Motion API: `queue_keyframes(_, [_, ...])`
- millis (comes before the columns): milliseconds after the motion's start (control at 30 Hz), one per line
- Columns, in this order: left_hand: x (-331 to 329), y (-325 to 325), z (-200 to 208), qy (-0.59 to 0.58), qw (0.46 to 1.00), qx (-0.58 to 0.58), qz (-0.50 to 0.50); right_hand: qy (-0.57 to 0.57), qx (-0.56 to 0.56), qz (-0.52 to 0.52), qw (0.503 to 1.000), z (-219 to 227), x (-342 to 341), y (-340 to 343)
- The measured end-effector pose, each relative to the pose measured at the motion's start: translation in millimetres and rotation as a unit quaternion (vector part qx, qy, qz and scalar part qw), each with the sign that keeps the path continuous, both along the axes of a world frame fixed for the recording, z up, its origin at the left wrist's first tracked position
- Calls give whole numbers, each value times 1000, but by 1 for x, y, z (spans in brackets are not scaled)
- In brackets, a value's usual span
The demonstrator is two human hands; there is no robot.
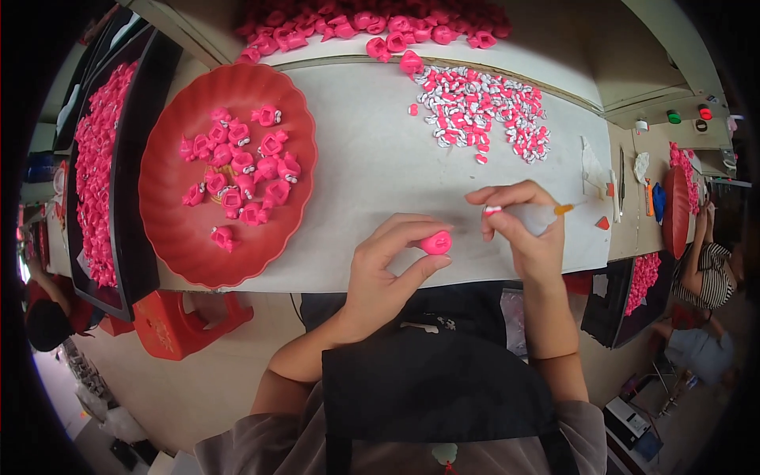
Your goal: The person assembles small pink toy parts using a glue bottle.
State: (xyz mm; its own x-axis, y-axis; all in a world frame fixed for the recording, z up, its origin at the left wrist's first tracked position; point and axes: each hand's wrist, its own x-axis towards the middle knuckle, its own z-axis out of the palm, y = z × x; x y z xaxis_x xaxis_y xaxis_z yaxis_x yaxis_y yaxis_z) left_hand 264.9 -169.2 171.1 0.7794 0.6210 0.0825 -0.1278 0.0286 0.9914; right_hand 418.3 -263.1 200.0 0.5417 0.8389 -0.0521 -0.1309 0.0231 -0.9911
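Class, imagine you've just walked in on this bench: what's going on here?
A person holds a rounded pink piece in the left hand. The right hand pinches a small pink-and-white part, with a pale bottle also in its grip. The two pieces are apart. Pink figures lie in a red scalloped tray to the left; a pile of small pink-and-white parts lies beyond the hands.

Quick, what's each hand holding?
Left hand: closed on a pink piece.
Right hand: closed on a small pink-and-white piece and yellow-tipped bottle.
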Motion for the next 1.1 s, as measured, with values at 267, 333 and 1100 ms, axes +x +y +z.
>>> queue_keyframes(267, [2, -2, 9, 23, 999, 42, -7, 106, 46, -35, 993, -10, -20, -11])
queue_keyframes(333, [2, -3, 10, 28, 998, 51, -4, 97, 51, -20, 994, -10, -20, -11])
queue_keyframes(1100, [-2, -3, 14, 11, 930, -331, -162, -388, 109, 101, 910, -4, -9, -10])
